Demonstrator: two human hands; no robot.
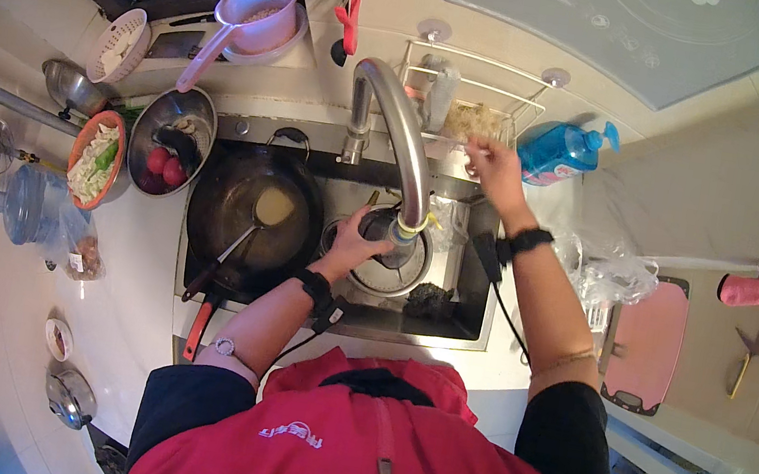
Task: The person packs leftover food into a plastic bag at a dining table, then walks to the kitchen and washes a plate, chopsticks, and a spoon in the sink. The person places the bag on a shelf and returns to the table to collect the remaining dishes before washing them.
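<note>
My left hand (351, 246) grips a dark rounded vessel (392, 259) below the mouth of the curved steel faucet (397, 118). The faucet hides part of that vessel. A pale round dish (409, 282) lies under it in the sink. My right hand (496, 173) is raised at the front of a white wire rack (483, 57), its fingers bent next to a tan fibrous scrubber (474, 120). Whether those fingers touch the scrubber is unclear. Left in the sink rests a wok (216, 198) with a ladle (222, 254) in it.
A dark mesh scrubber (427, 299) lies in the sink. A blue pump bottle (560, 153) stands right of the rack. Left of the sink are a steel bowl of vegetables (147, 114), an orange-rimmed bowl (81, 137) and a water jug (31, 205). A pink cutting board (647, 343) is at right.
</note>
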